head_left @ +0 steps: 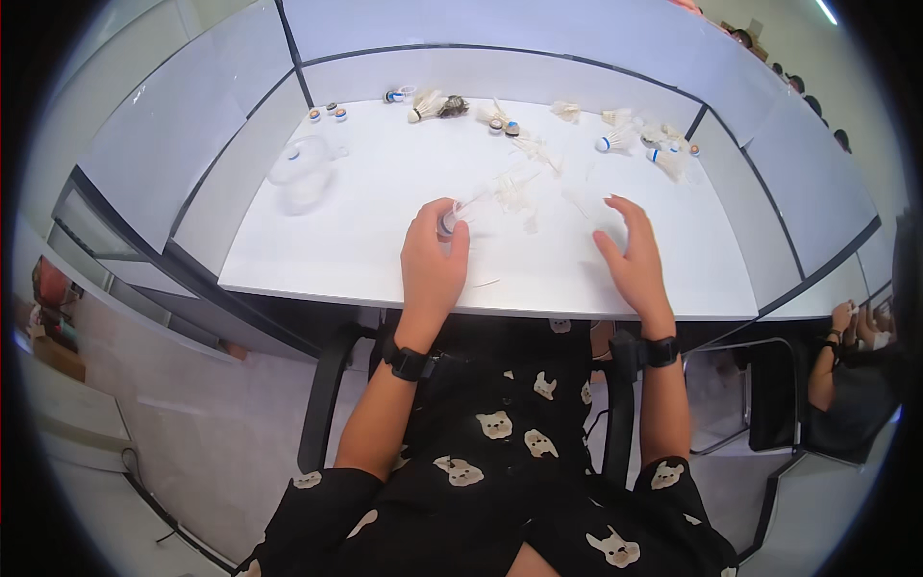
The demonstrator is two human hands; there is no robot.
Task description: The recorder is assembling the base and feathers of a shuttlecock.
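Observation:
My left hand is closed around a partly stripped shuttlecock with a dark band, near the middle of the white desk. A few feather quills stick out of it to the right. Loose white feathers lie scattered just beyond it. My right hand hovers over the right part of the desk, thumb and fingers spread, with nothing in it. One stray feather lies close to its fingertips. A thin reddish quill rests near the front edge, between both hands.
Whole shuttlecocks and feather scraps line the back right. Another shuttlecock lies at the back beside a dark clump. Small round bases and a clear plastic container are at left. Partition walls enclose the desk. A co-worker's arm shows at far right.

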